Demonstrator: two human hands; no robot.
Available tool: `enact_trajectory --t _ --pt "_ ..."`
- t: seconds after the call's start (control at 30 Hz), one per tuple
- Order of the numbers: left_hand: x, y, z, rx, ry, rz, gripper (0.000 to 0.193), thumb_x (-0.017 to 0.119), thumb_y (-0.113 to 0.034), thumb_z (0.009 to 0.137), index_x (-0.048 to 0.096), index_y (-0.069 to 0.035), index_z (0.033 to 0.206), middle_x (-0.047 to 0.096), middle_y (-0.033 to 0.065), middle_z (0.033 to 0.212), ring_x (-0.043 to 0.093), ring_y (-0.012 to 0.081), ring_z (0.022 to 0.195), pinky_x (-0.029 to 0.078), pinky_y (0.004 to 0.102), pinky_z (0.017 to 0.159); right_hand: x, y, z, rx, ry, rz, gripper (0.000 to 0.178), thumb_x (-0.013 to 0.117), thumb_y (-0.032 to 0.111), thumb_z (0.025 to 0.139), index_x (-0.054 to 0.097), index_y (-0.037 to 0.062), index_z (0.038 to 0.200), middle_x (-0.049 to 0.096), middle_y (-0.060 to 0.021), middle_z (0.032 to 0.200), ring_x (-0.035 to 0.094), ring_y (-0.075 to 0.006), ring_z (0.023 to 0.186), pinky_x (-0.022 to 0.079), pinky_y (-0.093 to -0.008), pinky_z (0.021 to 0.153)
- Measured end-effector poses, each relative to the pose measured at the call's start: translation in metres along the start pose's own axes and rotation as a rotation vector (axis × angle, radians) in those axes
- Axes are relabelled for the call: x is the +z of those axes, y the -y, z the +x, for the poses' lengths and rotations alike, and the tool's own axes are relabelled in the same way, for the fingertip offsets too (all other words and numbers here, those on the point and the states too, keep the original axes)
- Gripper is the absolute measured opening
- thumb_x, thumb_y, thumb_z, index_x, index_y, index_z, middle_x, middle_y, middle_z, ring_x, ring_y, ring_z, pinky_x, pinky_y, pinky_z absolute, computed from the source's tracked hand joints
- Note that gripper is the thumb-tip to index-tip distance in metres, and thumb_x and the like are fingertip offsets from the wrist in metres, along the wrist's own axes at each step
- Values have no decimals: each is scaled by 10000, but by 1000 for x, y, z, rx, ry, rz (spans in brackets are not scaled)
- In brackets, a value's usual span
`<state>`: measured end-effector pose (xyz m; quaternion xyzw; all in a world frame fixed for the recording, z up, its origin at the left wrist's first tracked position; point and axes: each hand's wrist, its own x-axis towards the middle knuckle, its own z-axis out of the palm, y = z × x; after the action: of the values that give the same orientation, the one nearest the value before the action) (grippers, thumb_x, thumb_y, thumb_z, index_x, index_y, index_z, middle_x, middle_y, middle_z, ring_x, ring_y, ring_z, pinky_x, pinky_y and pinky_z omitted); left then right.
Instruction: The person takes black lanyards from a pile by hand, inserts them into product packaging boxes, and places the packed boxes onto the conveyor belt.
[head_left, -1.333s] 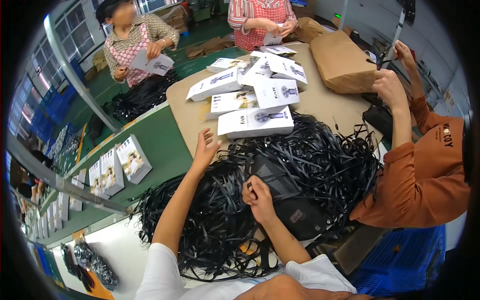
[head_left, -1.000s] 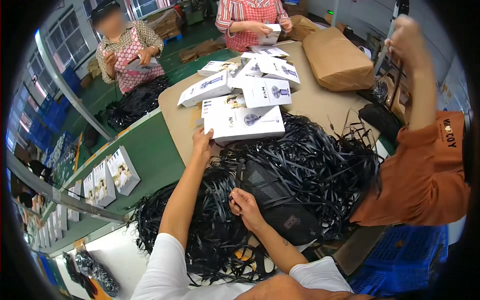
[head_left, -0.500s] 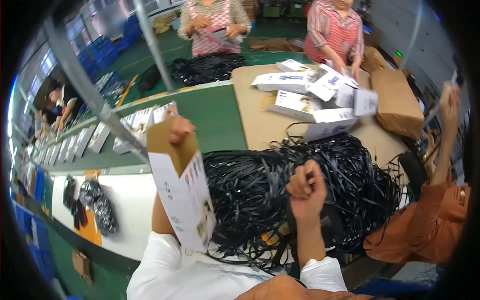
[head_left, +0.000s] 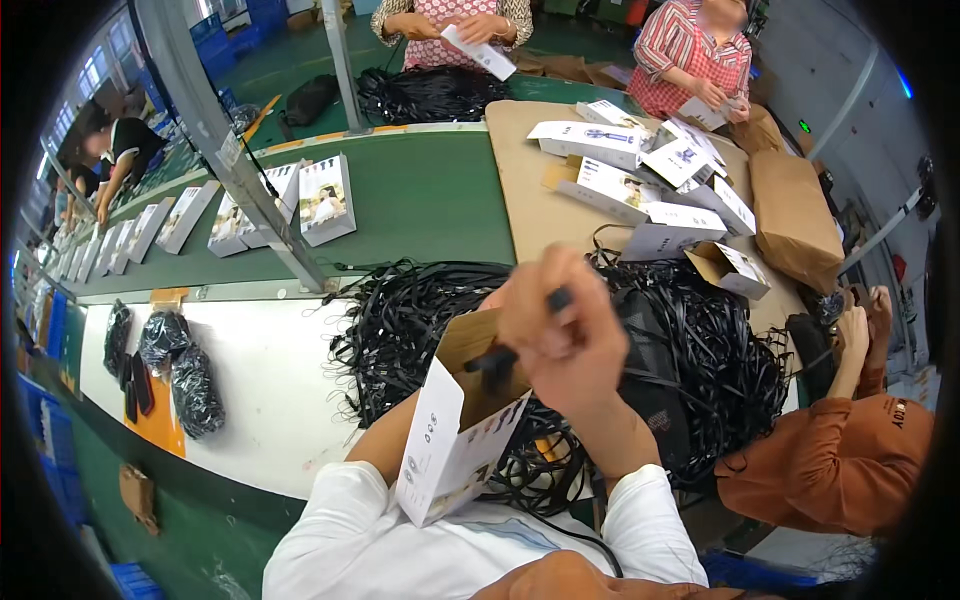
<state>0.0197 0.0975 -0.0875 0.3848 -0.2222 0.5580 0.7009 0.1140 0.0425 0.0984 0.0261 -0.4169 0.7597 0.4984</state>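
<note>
An open white printed box [head_left: 435,450] with a brown cardboard inside is tilted in front of my chest. My left hand [head_left: 494,298] holds it from the far side, largely hidden by the box and my other hand. Over the open end, my right hand [head_left: 568,335] is closed, blurred by motion, on what looks like a black cable [head_left: 490,362]. One dark end shows between the fingers and another hangs at the box mouth. Just beyond both hands spreads a large tangled heap of black cables [head_left: 690,350].
White boxes [head_left: 327,200] stand in a row on the green belt [head_left: 420,200]. More boxes [head_left: 610,188] are piled on a brown board. A metal post [head_left: 235,150] rises at left, near wrapped black bundles [head_left: 198,390]. Co-workers [head_left: 840,465] sit right and stand across.
The box has come right and nearer my chest. My right hand has moved from over the heap to the box's open end. Across the table, a co-worker now holds a white box.
</note>
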Motion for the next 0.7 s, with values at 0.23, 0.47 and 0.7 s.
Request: enact_trajectory --t 0.23,0.47,0.7 --pt "60 -16 27 -169 -278 -144 254 519 -250 893 425 -111 1084 443 4 688 462 149 713 444 307 724 -1 4 -33 -117 434 -1522 379 551 352 841 565 -6 965 535 -174 1100 560 -344 933 449 -384 814" --pt "93 -14 20 -180 -384 -14 275 509 -178 904 412 -91 1146 505 69 881 514 165 812 446 299 775 -1 -4 -55 90 678 -1605 432 721 294 631 562 20 925 489 -166 1192 561 -293 919 464 -373 770" --pt "93 -31 -24 -374 -563 222 349 537 -198 888 394 -77 1182 535 121 1072 536 196 957 452 304 843 1 -21 -84 -1 723 -1757 348 725 243 582 557 45 814 387 -174 1321 520 -278 867 430 -348 799"
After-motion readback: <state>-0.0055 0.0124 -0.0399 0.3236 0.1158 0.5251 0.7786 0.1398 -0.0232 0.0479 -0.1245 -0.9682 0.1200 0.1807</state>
